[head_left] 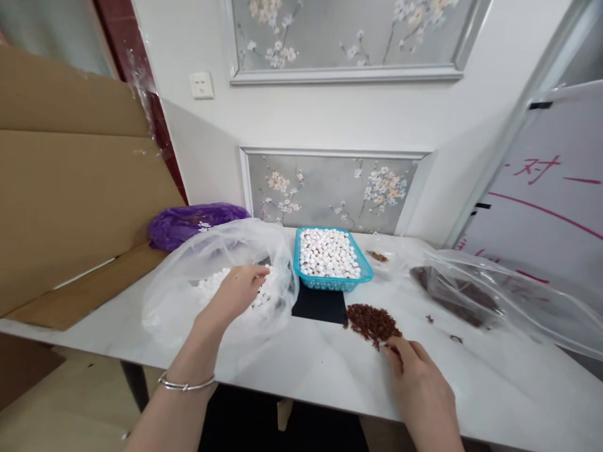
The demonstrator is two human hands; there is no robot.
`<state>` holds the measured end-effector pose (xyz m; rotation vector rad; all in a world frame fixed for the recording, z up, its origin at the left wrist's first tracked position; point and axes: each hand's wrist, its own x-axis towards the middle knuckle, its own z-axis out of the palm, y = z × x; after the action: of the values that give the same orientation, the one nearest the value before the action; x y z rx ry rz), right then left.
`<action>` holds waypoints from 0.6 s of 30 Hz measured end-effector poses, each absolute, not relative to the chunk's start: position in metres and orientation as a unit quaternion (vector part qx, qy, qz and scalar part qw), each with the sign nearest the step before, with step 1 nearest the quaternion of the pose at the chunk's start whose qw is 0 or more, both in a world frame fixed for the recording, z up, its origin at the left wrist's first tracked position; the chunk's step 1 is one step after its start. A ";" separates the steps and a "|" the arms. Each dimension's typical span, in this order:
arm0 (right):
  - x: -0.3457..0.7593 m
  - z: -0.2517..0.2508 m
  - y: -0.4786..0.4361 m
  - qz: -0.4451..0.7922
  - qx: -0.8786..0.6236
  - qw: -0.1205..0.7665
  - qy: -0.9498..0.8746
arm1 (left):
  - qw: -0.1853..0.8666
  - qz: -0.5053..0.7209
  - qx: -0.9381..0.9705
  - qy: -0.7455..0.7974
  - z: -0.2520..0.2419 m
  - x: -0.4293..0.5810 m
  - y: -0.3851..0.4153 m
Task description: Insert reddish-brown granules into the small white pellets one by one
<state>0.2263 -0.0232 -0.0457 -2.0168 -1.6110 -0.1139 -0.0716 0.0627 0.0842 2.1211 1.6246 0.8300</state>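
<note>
My left hand [239, 290], with a silver bangle on the wrist, reaches into an open clear plastic bag [174, 301] of white balls [211, 285]. Its fingers are drawn together just over the balls; whatever they hold is hidden. At the near right edge of a pile of small reddish-brown pieces [372, 323], my right hand [417, 383] has thumb and fingers pinched together. I cannot make out what is between them. A blue plastic basket [367, 271] filled with white balls [330, 251] stands between and beyond my hands.
A black flat piece [319, 305] lies before the basket on the white marbled table [325, 364]. To the right rests a clear bag [518, 295] with dark brown contents [456, 295]. At the left are a purple bag [188, 226] and a large cardboard box [80, 188]. A wall closes off the back.
</note>
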 end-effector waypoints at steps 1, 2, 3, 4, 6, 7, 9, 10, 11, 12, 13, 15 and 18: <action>0.226 -0.046 -0.023 -0.045 -0.750 0.278 -0.598 | 0.154 0.265 0.752 0.583 0.083 -0.080 0.062; 0.226 -0.046 -0.024 -0.049 -0.749 0.282 -0.597 | 0.151 0.249 0.755 0.588 0.080 -0.086 0.061; 0.226 -0.045 -0.025 -0.053 -0.749 0.285 -0.596 | 0.152 0.242 0.755 0.590 0.076 -0.089 0.060; 0.225 -0.045 -0.025 -0.056 -0.749 0.288 -0.594 | 0.155 0.240 0.754 0.591 0.072 -0.091 0.058; 0.224 -0.044 -0.027 -0.058 -0.749 0.294 -0.590 | 0.153 0.235 0.754 0.594 0.063 -0.090 0.056; 0.223 -0.043 -0.028 -0.059 -0.749 0.300 -0.588 | 0.151 0.233 0.755 0.595 0.059 -0.089 0.056; 0.222 -0.041 -0.030 -0.066 -0.747 0.315 -0.582 | 0.146 0.227 0.757 0.595 0.052 -0.087 0.057; 0.221 -0.041 -0.031 -0.070 -0.746 0.323 -0.578 | 0.144 0.225 0.759 0.594 0.049 -0.087 0.057; 0.221 -0.040 -0.032 -0.074 -0.745 0.332 -0.574 | 0.141 0.223 0.760 0.594 0.048 -0.086 0.059; 0.220 -0.040 -0.032 -0.075 -0.743 0.344 -0.570 | 0.139 0.223 0.761 0.593 0.048 -0.086 0.059; 0.220 -0.041 -0.032 -0.076 -0.739 0.358 -0.565 | 0.137 0.226 0.760 0.593 0.049 -0.085 0.060; 0.220 -0.042 -0.033 -0.078 -0.727 0.390 -0.559 | 0.130 0.233 0.760 0.592 0.055 -0.084 0.059; 0.221 -0.045 -0.032 -0.086 -0.707 0.430 -0.555 | 0.167 0.285 0.741 0.585 0.065 -0.077 0.052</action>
<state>0.2213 -0.0320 -0.0448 -1.7645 -1.3840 -0.2157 -0.0770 0.0517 0.0650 2.1079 1.6642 0.8115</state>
